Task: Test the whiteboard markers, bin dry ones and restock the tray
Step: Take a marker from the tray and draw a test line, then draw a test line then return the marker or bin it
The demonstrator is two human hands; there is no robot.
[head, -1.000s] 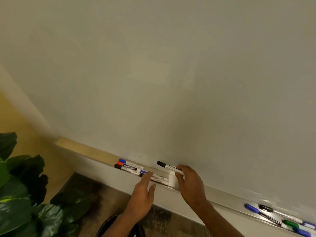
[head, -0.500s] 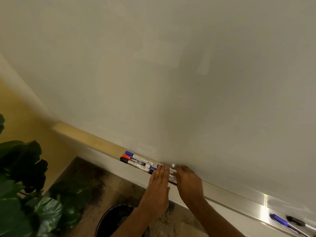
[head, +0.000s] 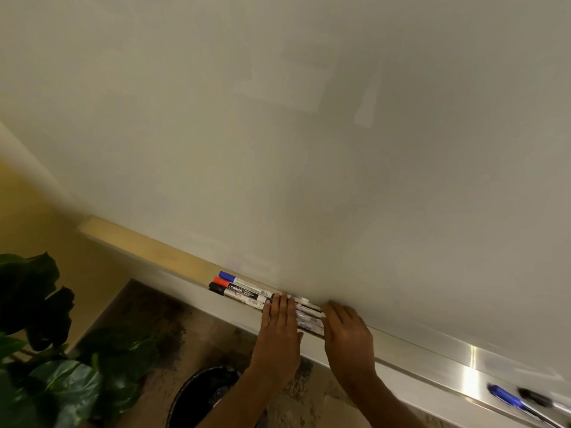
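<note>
A row of whiteboard markers lies on the metal tray [head: 411, 350] under the whiteboard [head: 309, 134]. A blue-capped marker [head: 230, 277], a red-capped marker [head: 238, 287] and a black-capped marker [head: 234, 295] lie side by side to the left. More markers [head: 309, 319] lie between my hands. My left hand [head: 279, 332] rests flat on the markers with fingers together. My right hand [head: 347, 333] presses against their right ends, fingers curled over the tray. I cannot tell whether either hand grips a marker.
A black bin [head: 204, 396] stands on the floor below my left forearm. A large-leafed plant [head: 46, 366] fills the lower left. Further right on the tray lie a blue marker [head: 506, 398] and a black marker [head: 534, 398], both blurred.
My right hand laid the black marker it held down on the tray. My left hand moved up from the tray's edge onto the markers. The view shifted left.
</note>
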